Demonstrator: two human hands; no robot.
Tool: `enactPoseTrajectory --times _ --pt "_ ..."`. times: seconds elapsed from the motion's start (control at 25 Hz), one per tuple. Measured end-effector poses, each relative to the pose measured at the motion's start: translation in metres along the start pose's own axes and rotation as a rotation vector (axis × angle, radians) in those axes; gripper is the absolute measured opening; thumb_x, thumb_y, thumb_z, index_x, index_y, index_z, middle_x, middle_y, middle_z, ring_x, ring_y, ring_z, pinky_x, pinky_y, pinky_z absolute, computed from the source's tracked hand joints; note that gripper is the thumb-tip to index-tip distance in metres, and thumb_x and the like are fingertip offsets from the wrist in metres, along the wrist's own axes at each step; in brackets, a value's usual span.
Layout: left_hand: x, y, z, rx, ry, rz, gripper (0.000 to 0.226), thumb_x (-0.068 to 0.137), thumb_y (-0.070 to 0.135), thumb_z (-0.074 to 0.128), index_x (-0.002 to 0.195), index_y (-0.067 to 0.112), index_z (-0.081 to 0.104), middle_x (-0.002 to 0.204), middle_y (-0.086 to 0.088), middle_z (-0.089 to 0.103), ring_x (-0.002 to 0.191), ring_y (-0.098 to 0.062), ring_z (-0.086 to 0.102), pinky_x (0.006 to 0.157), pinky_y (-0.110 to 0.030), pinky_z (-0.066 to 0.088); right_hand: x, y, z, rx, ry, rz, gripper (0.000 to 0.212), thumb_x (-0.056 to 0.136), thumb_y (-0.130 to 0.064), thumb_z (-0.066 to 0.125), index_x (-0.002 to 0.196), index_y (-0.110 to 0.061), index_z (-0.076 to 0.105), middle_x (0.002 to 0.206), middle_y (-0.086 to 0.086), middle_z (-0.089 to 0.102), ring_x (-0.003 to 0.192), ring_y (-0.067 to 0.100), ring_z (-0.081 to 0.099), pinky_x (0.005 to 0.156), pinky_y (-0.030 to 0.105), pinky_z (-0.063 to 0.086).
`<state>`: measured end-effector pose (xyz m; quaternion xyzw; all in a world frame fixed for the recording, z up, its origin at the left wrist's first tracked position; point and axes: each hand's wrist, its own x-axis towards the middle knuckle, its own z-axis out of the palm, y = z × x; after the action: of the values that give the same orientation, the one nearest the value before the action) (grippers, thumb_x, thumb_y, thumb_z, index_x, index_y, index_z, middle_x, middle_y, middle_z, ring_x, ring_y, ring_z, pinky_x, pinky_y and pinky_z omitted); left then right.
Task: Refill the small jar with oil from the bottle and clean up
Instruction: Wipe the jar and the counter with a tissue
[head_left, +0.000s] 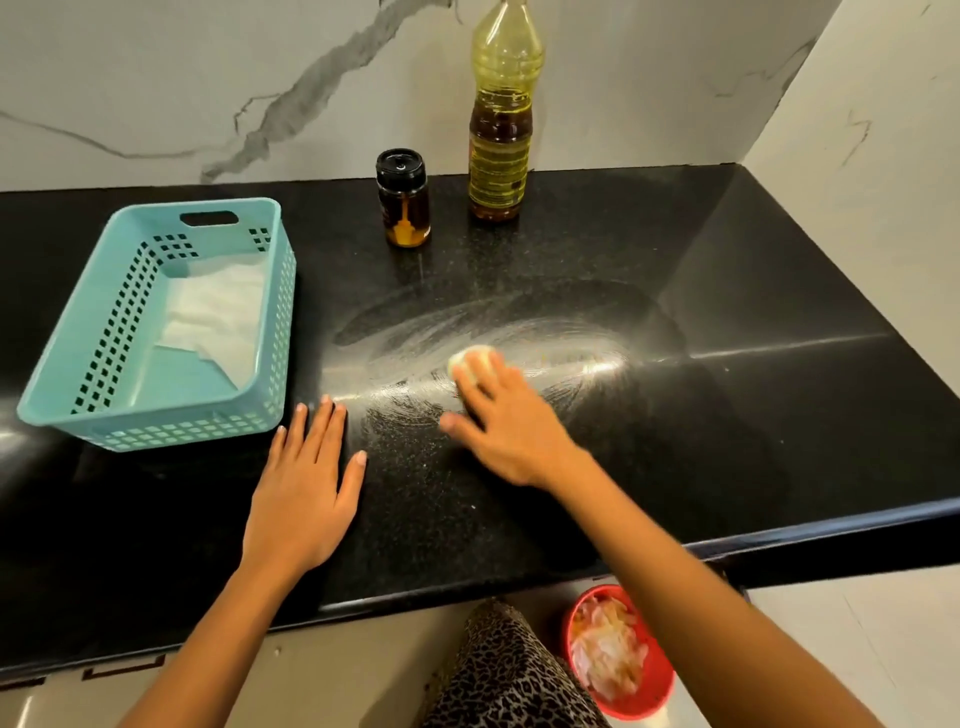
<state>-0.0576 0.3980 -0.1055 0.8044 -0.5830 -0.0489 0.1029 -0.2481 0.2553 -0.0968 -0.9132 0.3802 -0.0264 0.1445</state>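
A small jar (403, 205) with a black lid stands capped at the back of the black counter (753, 322), amber oil inside. Right of it stands the tall oil bottle (500, 119), partly full. My right hand (506, 415) presses a crumpled, oil-stained tissue (470, 361) flat on the counter, amid a greasy smear of wipe marks (467, 332). My left hand (306, 478) lies flat on the counter with fingers spread, holding nothing, just right of the basket.
A teal perforated basket (67, 395) sits at the left with white tissues (218, 317) in it. On the floor below the counter edge a red bin (660, 696) holds used tissues. Marble walls close the back and right.
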Motion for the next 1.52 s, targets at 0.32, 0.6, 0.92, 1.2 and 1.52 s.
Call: enactPoseTrajectory --times 0.32,0.6,0.92,1.2,1.52 --pt "0.0 -0.001 0.001 0.026 -0.001 -0.007 0.068 0.09 0.054 0.004 0.146 0.016 0.008 0.153 0.004 -0.001 0.14 -0.012 -0.011 0.115 -0.032 -0.003 -0.009 0.118 -0.037 -0.097 0.137 0.291 0.056 0.096 -0.045 0.03 0.142 -0.015 0.03 0.151 0.014 0.023 0.137 0.032 0.017 0.109 0.04 0.016" --pt "0.001 -0.001 0.001 0.026 0.013 -0.018 0.069 0.088 0.054 0.005 0.146 0.018 0.01 0.154 0.003 0.008 0.141 -0.012 -0.007 0.115 -0.032 -0.002 0.083 -0.005 -0.007 -0.217 0.036 -0.17 0.043 0.099 -0.039 0.029 0.134 -0.017 0.04 0.151 0.009 0.025 0.137 0.039 0.017 0.103 0.05 0.028" --pt "-0.001 0.001 -0.002 0.014 0.023 -0.02 0.066 0.09 0.053 0.01 0.147 0.019 0.009 0.155 0.004 0.006 0.142 -0.013 -0.009 0.115 -0.03 -0.005 0.076 0.03 -0.015 -0.053 0.053 0.045 0.044 0.101 -0.027 0.025 0.142 -0.015 0.031 0.155 0.008 0.017 0.142 0.031 0.009 0.113 0.045 0.009" --pt "-0.001 0.001 -0.003 0.044 0.026 -0.019 0.064 0.092 0.051 0.013 0.147 0.019 0.008 0.155 0.004 0.006 0.143 -0.014 -0.007 0.113 -0.027 -0.009 0.106 -0.063 0.013 -0.037 0.018 -0.33 0.043 0.098 -0.025 0.031 0.137 -0.008 0.037 0.148 0.014 0.028 0.136 0.033 0.022 0.111 0.043 0.022" --pt "-0.021 -0.003 -0.007 0.017 0.024 0.0 0.059 0.095 0.049 0.017 0.146 0.02 0.013 0.154 0.004 0.011 0.143 -0.016 -0.001 0.115 -0.03 -0.005 0.149 -0.031 -0.014 -0.037 0.009 -0.11 0.037 0.099 -0.024 0.029 0.133 -0.01 0.036 0.144 0.013 0.03 0.131 0.031 0.026 0.104 0.04 0.026"
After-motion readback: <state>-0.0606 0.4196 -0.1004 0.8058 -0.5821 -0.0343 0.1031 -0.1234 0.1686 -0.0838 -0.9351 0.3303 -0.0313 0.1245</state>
